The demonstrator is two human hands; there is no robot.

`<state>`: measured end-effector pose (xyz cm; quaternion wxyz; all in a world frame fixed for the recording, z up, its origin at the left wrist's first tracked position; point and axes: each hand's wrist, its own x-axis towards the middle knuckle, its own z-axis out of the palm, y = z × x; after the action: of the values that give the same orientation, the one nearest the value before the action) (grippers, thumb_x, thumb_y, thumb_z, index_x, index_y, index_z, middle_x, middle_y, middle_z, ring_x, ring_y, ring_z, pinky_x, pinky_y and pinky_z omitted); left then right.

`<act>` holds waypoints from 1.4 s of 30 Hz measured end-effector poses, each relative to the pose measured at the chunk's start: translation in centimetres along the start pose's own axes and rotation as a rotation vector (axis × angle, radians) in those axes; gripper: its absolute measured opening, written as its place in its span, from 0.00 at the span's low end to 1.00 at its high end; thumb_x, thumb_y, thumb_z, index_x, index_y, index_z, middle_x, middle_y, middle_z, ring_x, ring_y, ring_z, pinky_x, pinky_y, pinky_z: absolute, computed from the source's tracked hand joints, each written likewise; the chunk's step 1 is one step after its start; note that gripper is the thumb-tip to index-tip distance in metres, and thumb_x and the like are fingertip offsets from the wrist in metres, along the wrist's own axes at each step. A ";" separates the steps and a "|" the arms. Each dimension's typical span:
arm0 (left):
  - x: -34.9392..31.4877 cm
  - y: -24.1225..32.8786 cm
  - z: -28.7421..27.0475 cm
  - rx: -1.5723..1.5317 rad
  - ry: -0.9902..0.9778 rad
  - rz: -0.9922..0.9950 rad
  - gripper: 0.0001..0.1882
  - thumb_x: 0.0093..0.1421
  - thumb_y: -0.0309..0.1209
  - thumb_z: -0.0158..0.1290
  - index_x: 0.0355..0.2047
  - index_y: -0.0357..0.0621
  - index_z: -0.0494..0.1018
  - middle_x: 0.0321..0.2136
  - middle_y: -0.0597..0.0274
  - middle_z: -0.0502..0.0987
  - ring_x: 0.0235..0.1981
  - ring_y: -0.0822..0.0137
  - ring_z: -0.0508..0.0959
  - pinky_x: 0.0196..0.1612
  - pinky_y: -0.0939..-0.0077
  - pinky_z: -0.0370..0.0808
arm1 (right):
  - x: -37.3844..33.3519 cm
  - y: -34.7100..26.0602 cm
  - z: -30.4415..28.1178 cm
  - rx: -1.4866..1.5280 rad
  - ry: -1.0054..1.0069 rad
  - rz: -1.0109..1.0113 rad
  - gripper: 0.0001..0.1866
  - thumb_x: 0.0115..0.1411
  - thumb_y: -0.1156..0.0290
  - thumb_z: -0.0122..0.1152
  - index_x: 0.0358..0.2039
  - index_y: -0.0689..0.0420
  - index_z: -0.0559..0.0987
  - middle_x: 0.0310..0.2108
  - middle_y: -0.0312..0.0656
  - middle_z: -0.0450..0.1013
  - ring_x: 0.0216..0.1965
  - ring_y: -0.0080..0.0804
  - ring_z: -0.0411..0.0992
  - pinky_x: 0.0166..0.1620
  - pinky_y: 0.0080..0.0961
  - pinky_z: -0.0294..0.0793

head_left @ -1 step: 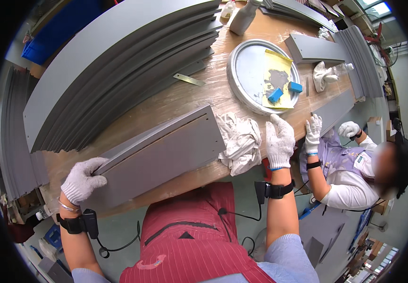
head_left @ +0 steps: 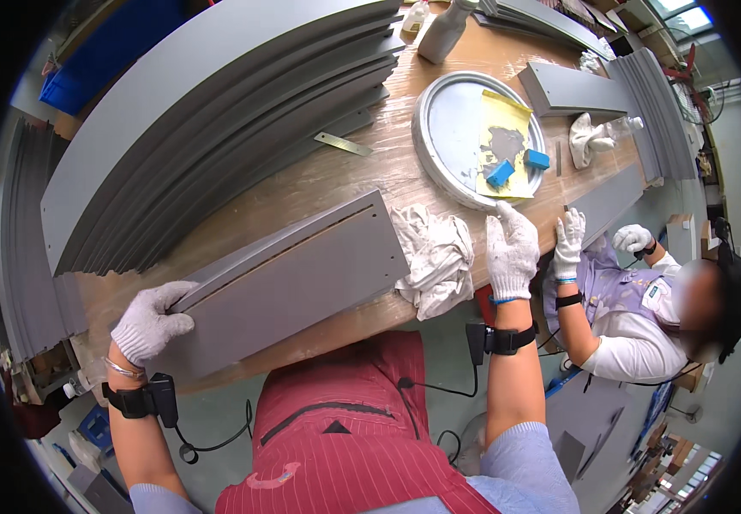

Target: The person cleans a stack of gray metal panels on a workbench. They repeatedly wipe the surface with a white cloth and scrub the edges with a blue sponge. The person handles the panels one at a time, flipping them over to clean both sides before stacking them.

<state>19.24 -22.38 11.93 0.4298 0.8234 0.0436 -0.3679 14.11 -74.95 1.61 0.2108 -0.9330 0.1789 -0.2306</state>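
Grey grooved panel point(head_left: 293, 283) is lying aslant along the near edge of the film-glossed wooden tabletop point(head_left: 392, 167); it is showing a smooth matte face, a long narrow slot near its upper edge and small dark holes at the right end. Left hand point(head_left: 152, 324), in white knit glove, is pinching the left end between thumb and fingers. Right hand point(head_left: 514, 253), gloved alike, is hovering half open, fingers parted, near the tray; cannot tell whether it is touching the rim. Crumpled white rag point(head_left: 435, 261) is sitting against the panel's right end. Round grey tray point(head_left: 447, 128) is holding a paste-smeared yellow sheet point(head_left: 492, 107) and two blue blocks point(head_left: 501, 174). Beyond, long grey boards point(head_left: 216, 111) are standing stacked, a flat metal strip point(head_left: 343, 144) lying beside them.
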 end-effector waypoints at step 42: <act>-18.8 -30.6 0.2 0.376 0.821 -1.021 0.34 0.72 0.54 0.38 0.68 0.42 0.64 0.67 0.44 0.66 0.69 0.47 0.64 0.71 0.50 0.57 | -5.5 -27.3 0.8 1.037 -0.364 0.099 0.23 0.64 0.67 0.63 0.57 0.60 0.72 0.37 0.40 0.74 0.32 0.20 0.68 0.34 0.16 0.62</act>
<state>-6.36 1.26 3.28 0.0005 0.8332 0.5215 -0.1837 16.34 -49.24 11.99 0.6806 -0.7223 0.0461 -0.1134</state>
